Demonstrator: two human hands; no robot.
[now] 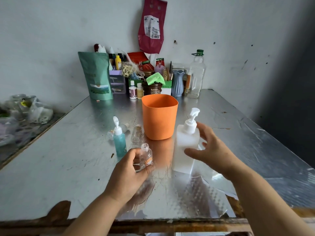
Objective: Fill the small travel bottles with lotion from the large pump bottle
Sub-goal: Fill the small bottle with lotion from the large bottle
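Observation:
My left hand (130, 169) grips a small clear travel bottle (146, 156) with an orange sticker, its neck uncapped and pointing up. The large frosted white pump bottle (185, 142) stands upright just to the right, its pump head (194, 114) facing left. My right hand (208, 149) hovers beside the pump bottle with fingers spread, thumb in front of its lower body; I cannot tell if it touches. A small blue pump bottle (119, 142) stands left of centre. Two more clear small bottles (136, 133) lie behind it.
An orange square cup (159, 116) stands open behind the bottles on the metal table (68, 159). Clutter of pouches, jars, a blue vase (178, 83) and a tall clear bottle (196, 74) lines the back wall. Plastic bags lie off the left edge.

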